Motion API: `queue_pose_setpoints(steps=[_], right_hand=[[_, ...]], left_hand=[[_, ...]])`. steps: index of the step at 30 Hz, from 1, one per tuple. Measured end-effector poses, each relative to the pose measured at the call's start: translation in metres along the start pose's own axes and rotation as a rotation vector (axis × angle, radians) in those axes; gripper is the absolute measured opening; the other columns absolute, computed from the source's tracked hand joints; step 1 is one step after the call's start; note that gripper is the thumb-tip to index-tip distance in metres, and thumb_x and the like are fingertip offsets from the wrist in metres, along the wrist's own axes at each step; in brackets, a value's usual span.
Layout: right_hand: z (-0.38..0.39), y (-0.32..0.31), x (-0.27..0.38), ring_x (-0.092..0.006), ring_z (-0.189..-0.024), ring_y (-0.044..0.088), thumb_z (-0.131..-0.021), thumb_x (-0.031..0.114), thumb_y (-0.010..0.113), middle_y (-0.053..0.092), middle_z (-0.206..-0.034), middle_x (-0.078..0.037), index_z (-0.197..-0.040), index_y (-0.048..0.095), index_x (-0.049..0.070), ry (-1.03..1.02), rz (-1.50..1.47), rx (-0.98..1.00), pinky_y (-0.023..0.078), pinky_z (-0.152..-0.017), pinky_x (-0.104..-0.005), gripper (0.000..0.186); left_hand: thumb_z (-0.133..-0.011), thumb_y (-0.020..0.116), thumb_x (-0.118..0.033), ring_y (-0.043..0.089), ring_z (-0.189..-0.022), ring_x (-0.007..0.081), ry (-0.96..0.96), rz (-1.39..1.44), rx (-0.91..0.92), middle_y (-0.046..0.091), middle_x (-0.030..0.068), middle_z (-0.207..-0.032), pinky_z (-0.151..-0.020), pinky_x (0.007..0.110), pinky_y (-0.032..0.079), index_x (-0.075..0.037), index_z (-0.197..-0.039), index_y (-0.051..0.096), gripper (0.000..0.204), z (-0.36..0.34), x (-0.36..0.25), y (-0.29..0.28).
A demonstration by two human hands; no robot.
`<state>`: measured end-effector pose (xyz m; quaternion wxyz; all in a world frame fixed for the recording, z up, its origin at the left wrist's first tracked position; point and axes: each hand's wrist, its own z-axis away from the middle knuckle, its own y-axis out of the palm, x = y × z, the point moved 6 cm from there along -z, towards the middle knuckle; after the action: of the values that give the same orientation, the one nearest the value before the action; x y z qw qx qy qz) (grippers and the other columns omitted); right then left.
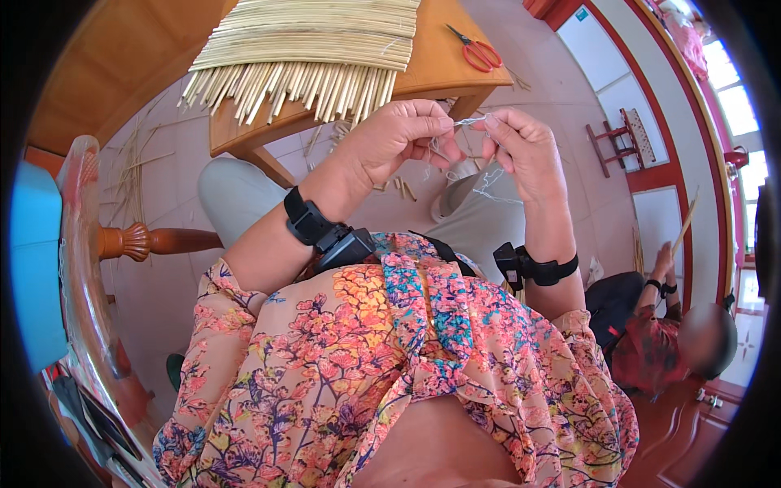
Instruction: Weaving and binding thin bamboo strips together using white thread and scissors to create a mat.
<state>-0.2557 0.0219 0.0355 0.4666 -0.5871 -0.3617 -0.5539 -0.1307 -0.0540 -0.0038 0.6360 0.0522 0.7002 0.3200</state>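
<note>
At 6 o'clock, closest in, spreads a loose blouse of thin fabric printed with pink, orange and purple flowers (325,350). Above it, both wrists wear black straps with boxy black devices (346,249). Pale grey trousers (492,224) cover the legs, one knee toward 10 o'clock and the other toward 1.

At 12 o'clock the left hand (411,134) pinches a thin white string (469,121) between thumb and forefinger. The right hand (525,146), between 1 and 2 o'clock, pinches the same string at its fingertips. A short stretch spans the gap between them, and loose loops and strands hang below.

Beyond the hands, an orange-brown wooden table (439,69) stands at 12 o'clock. On it, toward 11, lies a mat of straight, straw-coloured stalks (309,41), their ends jutting past the near edge. Scissors with red handles and dark blades (480,55) lie at 1 o'clock.

Dry, thin stalks (134,167) litter the tiled floor toward 10 o'clock. A small reddish-brown stool (630,142) is at 2. Between 3 and 4, a co-worker in a red-and-dark plaid top (647,350) has a pale stick (688,218) in hand.
</note>
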Motion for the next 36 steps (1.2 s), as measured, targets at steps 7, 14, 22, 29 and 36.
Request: queue_pose_setpoints(steps=[7,14,22,29,36], right_hand=[[-0.010,0.007,-0.021,-0.0023,-0.042,0.035,-0.084,0.016,0.054,0.054,-0.057,0.000,-0.081,0.061,0.003,0.033,0.038,-0.027,0.026,-0.039,-0.0166,0.015],[-0.011,0.021,-0.052,-0.0024,-0.041,0.035,-0.084,0.017,0.053,0.054,-0.056,0.001,-0.080,0.061,0.004,0.180,0.108,0.056,0.027,-0.038,-0.0173,0.016],[-0.010,0.039,-0.066,-0.0040,-0.045,0.041,-0.082,0.018,0.056,0.056,-0.061,0.000,-0.084,0.062,0.006,0.190,0.136,0.244,0.032,-0.041,-0.0188,0.014],[-0.003,0.041,-0.008,-0.0170,-0.097,0.053,-0.076,0.016,0.064,0.056,-0.104,-0.009,-0.112,0.051,0.001,-0.401,0.756,0.183,0.045,-0.079,-0.0279,0.041],[-0.017,0.049,0.017,-0.0151,-0.088,0.057,-0.076,0.011,0.064,0.056,-0.106,-0.007,-0.114,0.050,0.001,-0.132,0.056,0.277,0.045,-0.076,-0.0253,0.042]], left_hand=[[-0.084,0.052,-0.016,0.056,-0.096,0.0236,0.086,0.138,-0.104,0.059,0.0144,-0.098,-0.081,0.035,0.047,-0.006,-0.082,0.058,0.012,0.010,-0.016,-0.019],[-0.086,0.049,-0.021,0.055,-0.098,0.0271,0.281,0.278,-0.038,0.057,0.0191,-0.102,-0.083,0.035,0.046,-0.004,-0.083,0.058,0.019,0.016,-0.035,-0.027],[-0.087,0.051,-0.020,0.057,-0.082,0.0205,0.280,0.288,-0.031,0.059,0.0137,-0.091,-0.070,0.028,0.048,-0.003,-0.087,0.057,0.019,0.021,-0.038,-0.023],[-0.081,0.057,-0.009,0.043,-0.051,0.0043,0.323,-0.020,-0.215,0.061,0.0087,-0.075,-0.048,0.016,0.036,-0.002,-0.105,0.056,0.025,0.031,-0.047,-0.022],[-0.081,0.052,-0.002,0.039,-0.050,0.0001,0.303,-0.260,-0.276,0.062,0.0012,-0.074,-0.046,0.013,0.032,-0.004,-0.114,0.052,0.033,0.040,-0.057,-0.007]])
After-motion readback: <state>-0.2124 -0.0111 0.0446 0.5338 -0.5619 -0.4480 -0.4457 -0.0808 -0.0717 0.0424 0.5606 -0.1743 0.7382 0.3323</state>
